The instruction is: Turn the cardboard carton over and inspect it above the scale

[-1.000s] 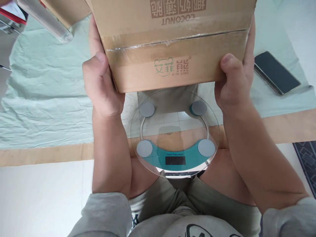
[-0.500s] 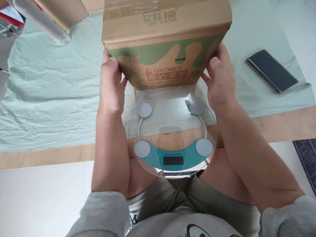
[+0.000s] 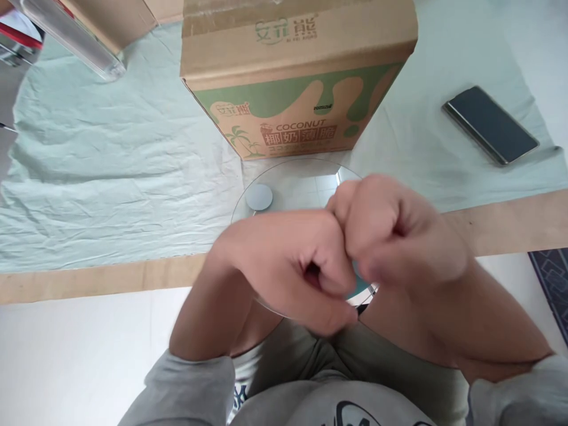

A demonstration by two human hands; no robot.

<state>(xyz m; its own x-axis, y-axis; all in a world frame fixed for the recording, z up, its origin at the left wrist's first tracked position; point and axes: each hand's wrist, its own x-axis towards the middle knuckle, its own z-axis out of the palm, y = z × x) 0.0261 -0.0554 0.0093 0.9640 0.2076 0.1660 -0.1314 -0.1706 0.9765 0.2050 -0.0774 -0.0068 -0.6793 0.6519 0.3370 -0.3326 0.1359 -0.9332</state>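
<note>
Now the coconut-biscuit carton (image 3: pixel 297 77) has been released onto the green cloth (image 3: pixel 110 171), behind the glass scale (image 3: pixel 284 192); left hand (image 3: pixel 288 269) and right hand (image 3: pixel 394 231) are curled empty, knuckles touching.

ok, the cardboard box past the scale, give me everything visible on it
The cardboard box is brown corrugated card with a clear-taped top seam and a green logo on the lid. Its near face shows green and tan swirls, palm trees and "COCONUT" over red-backed characters. It stands upright on the pale green cloth, just beyond the glass scale. No hand touches it.
</note>
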